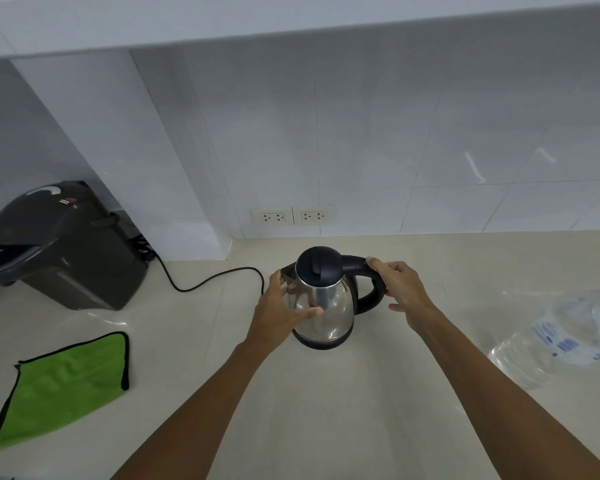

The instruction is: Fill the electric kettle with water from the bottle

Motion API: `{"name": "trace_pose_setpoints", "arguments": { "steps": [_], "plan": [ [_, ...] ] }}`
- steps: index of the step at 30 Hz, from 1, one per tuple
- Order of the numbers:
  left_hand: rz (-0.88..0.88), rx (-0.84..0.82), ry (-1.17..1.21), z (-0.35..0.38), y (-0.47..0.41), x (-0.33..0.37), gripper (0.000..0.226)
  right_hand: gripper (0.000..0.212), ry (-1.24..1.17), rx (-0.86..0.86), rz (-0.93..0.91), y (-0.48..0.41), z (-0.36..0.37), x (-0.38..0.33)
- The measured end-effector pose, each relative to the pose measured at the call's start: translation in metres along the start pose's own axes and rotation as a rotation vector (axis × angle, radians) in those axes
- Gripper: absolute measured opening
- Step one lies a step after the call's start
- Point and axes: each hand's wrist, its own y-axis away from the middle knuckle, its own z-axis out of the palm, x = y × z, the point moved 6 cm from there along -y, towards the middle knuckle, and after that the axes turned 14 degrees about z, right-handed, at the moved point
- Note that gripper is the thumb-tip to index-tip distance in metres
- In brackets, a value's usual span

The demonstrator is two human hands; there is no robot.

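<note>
A steel electric kettle with a black lid and black handle stands upright on the pale countertop, its lid closed and its spout pointing left. My left hand cups the kettle's left side, thumb across the steel front. My right hand rests on the top of the black handle, fingers curled over it. A large clear plastic water bottle with a blue-printed label sits at the right edge, partly cut off by the frame.
A dark grey hot-water dispenser stands at the back left, its black cord trailing toward the kettle. A green cloth lies front left. Two wall sockets sit in the tiled wall behind the kettle.
</note>
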Motion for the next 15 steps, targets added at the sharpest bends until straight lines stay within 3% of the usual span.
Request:
{"name": "trace_pose_setpoints", "arguments": {
  "steps": [6,12,15],
  "plan": [
    [-0.006,-0.011,-0.002,0.001,-0.001,0.003,0.100,0.054,0.020,0.000,-0.038,0.000,0.000,-0.001],
    [-0.008,0.002,-0.018,-0.003,0.004,0.016,0.085,0.069,0.098,0.036,-0.110,0.006,-0.002,0.005],
    [-0.028,0.023,-0.080,-0.011,0.014,0.025,0.076,0.059,0.159,0.004,-0.162,0.017,0.000,0.007]
  ]
}}
